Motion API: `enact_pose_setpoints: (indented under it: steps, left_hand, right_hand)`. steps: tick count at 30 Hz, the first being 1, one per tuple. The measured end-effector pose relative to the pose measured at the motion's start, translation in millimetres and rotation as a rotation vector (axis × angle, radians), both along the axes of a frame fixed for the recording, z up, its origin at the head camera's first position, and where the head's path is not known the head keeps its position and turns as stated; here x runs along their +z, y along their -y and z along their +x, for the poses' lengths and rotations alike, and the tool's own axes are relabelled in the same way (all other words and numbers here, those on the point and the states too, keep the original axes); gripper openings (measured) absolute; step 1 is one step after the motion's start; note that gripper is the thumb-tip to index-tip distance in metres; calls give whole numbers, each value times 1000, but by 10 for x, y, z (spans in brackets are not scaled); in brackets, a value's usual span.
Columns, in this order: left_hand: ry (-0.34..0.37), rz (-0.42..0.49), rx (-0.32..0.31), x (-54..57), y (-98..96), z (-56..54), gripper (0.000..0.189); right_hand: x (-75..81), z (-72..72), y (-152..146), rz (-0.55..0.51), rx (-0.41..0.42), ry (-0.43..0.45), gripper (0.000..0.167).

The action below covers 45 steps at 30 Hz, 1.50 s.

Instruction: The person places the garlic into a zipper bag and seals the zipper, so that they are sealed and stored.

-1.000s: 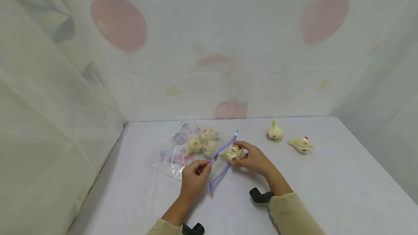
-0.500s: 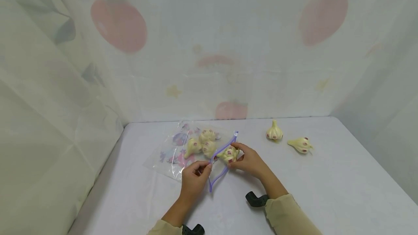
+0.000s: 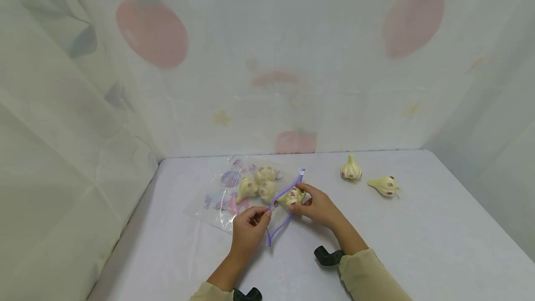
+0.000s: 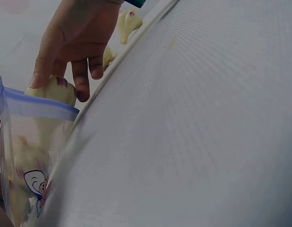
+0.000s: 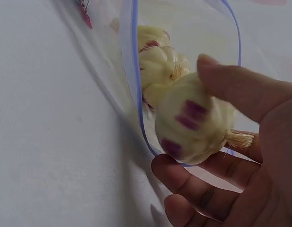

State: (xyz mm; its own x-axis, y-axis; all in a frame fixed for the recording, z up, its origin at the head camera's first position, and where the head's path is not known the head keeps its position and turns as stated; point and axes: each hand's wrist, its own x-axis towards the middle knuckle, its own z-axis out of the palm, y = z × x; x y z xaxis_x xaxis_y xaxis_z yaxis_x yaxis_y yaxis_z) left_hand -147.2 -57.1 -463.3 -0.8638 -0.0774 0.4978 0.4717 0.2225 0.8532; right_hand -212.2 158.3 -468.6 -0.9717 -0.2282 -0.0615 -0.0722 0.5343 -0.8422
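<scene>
A clear zip bag [image 3: 217,215] with a purple zip edge and printed cartoon figures lies on the table, its mouth spread toward the right. Inside it rest three garlic bulbs [image 3: 247,186], their stems and purple marks showing through the film. My left hand [image 3: 247,229] pinches the zip edge between thumb and fingers. With thumb and fingers my right hand [image 3: 319,206] grips another garlic bulb [image 5: 193,120], stem end pointing into the bag's mouth. In the right wrist view the bulb's root end faces my palm, and its front is within the purple rim.
Two more garlic bulbs lie at the right: one upright [image 3: 351,168], the other on its side [image 3: 385,185]. The white-covered table [image 3: 418,245] meets a printed curtain [image 3: 217,59] at the back. Black wrist mounts [image 3: 328,255] sit near both sleeves.
My right hand has moved slightly left with its garlic bulb, carrying it further into the bag's mouth. My left hand stays on the zip edge.
</scene>
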Motion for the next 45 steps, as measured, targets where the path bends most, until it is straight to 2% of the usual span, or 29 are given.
enact_pose_setpoints:
  steps: [8, 15, 24, 28, 34, 41, 45]
  left_hand:
    - [10, -3, 8, 4, -9, -14, 7]
    - [15, 4, 2, 9, -9, -19, 7]
    - [15, 3, 1, 1, -9, -38, 5]
    - [17, 3, 4, 2, -11, -39, 5]
    - [26, 6, -2, 10, -11, -22, 6]
    - [4, 1, -6, 4, -15, -11, 6]
    - [5, 0, -6, 5, -18, -8, 6]
  right_hand:
    - [-16, -7, 31, -7, 16, -21, 76]
    - [0, -11, 46, -14, -6, -12, 71]
    - [30, -3, 41, 7, 38, -9, 67]
    - [51, 19, 45, 1, 20, -34, 66]
    - [1, 16, 88, 13, -44, -129, 65]
    - [-11, 49, 152, -27, -67, -119, 57]
    - [-23, 60, 161, -40, -79, -153, 49]
